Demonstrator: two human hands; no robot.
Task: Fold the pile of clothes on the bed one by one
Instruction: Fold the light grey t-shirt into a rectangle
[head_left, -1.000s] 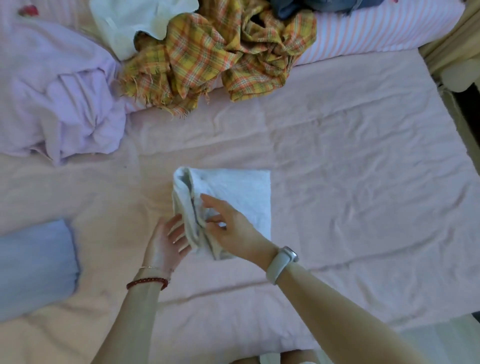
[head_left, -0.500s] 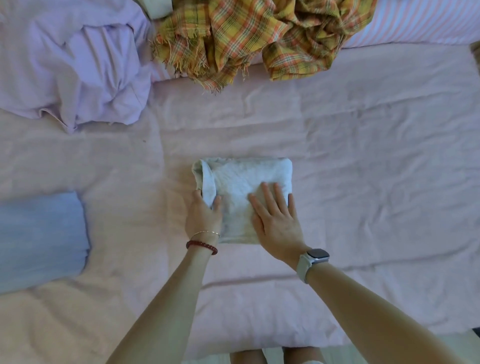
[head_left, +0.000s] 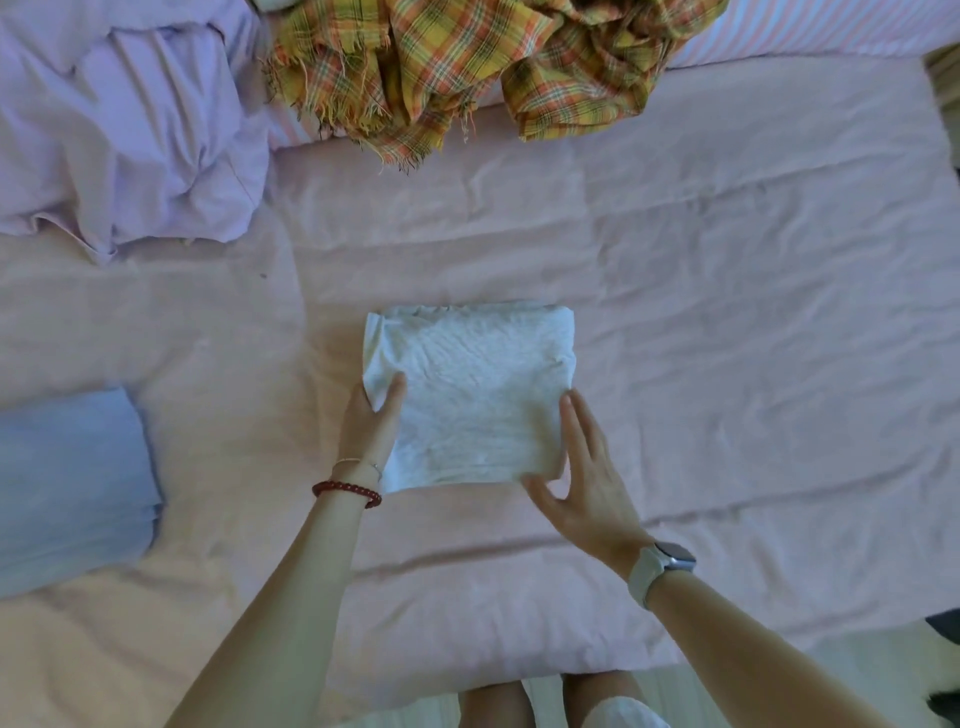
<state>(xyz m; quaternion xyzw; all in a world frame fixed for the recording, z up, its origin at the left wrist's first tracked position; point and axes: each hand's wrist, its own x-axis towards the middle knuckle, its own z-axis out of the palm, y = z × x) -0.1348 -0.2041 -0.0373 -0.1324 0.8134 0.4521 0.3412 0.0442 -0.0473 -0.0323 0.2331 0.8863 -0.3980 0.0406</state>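
A white garment (head_left: 467, 395) lies folded into a flat square in the middle of the pink bed sheet (head_left: 727, 312). My left hand (head_left: 369, 431) holds its left edge, thumb on top and fingers tucked under the cloth. My right hand (head_left: 582, 483) lies against the right edge with straight fingers, its thumb spread at the near right corner. A crumpled lilac garment (head_left: 130, 130) and a yellow plaid cloth (head_left: 441, 67) with a fringe lie unfolded at the far side of the bed.
A folded light blue garment (head_left: 67, 483) sits on the sheet at the left. Pink striped bedding (head_left: 831, 26) runs along the far right. The bed's near edge (head_left: 467, 675) is just in front of my legs.
The loose left flap of the white garment has been folded in, and the garment now lies flat. My right hand slid from its top to its right edge. My left hand took the left edge.
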